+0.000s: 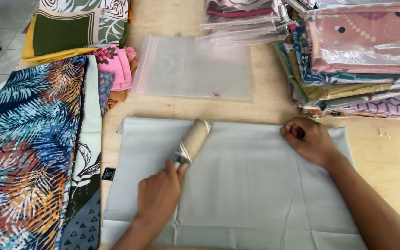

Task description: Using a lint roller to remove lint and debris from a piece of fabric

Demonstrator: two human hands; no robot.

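Now the left hand (158, 196) is gripping a beige cardboard roller (193, 140) on the pale grey folded cloth (251, 185) at the wooden tabletop's (390, 157) near edge, while the right hand (309, 139) is pinching its far edge. The cloth seems light, soft and slippery; edges are giving the best hold.
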